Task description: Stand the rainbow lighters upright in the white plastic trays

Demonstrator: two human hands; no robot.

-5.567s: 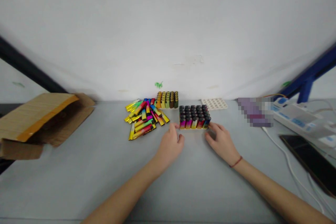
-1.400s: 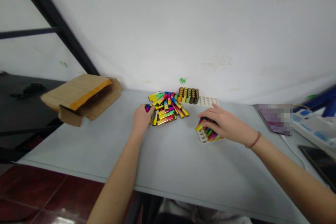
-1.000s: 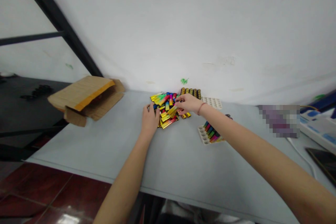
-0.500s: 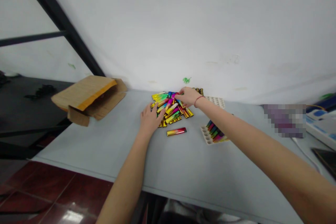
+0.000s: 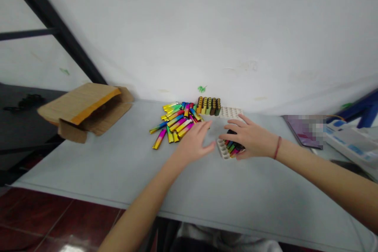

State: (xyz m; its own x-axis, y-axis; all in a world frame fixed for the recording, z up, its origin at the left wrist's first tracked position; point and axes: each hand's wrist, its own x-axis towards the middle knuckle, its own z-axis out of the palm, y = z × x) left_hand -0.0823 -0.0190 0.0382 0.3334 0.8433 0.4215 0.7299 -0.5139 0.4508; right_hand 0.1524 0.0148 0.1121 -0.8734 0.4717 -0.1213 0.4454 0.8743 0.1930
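Note:
Shiny multicoloured metallic tubes that look like lighters (image 5: 177, 122) lie in a loose pile on the grey table. My left hand (image 5: 195, 141) hovers at the pile's right edge, fingers apart, with nothing visible in it. Over a white holed tray (image 5: 223, 150) partly filled with coloured pieces, my right hand (image 5: 248, 136) is spread open, covering the tray's right part. One loose lighter (image 5: 159, 139) lies in front of the pile on the left.
Behind the pile stands a filled block of upright pieces (image 5: 209, 106), beside a white holed tray (image 5: 231, 112). An open cardboard box (image 5: 85, 110) lies at the left. A tablet-like device (image 5: 304, 132) and a white-blue machine (image 5: 351, 141) are at the right.
My right hand has left the pile and moved right and nearer, over the partly filled tray. My left hand has moved right across the pile's front. The camera view has shifted.

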